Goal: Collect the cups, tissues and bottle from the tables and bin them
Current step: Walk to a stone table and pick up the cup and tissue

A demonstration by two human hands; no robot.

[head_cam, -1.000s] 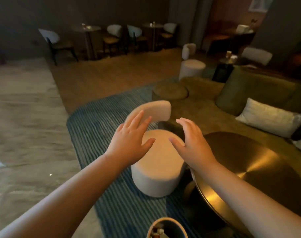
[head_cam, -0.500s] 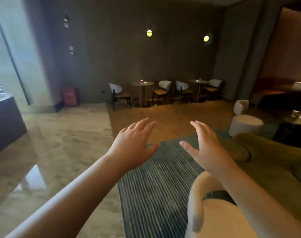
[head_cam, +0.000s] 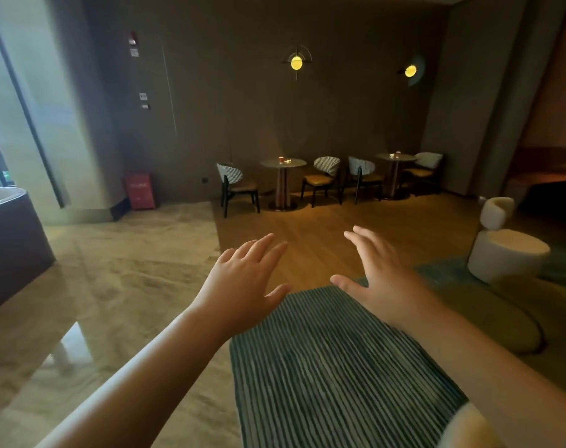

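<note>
Head view showed left hand [head_cam: 242,279] and right hand [head_cam: 381,282] spread wide, empty. Heading for the orange cup [head_cam: 281,159] on the centre-frame worktop [head_cam: 297,163], feet might have caught the striped rug [head_cam: 333,367].

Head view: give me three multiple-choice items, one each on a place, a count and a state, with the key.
1. Where is the orange cup?
A) on the left round table
B) on the floor
C) in a bin

2. How many wall lamps are lit?
A) one
B) two
C) four

3. How are the left hand and the right hand?
A) both open, holding nothing
B) both gripping cups
C) both clenched fists

Key: 1 A, it stands on that tabletop by the far wall; 2 B, two glow yellow; 3 A, fingers straight, nothing in them.
</note>
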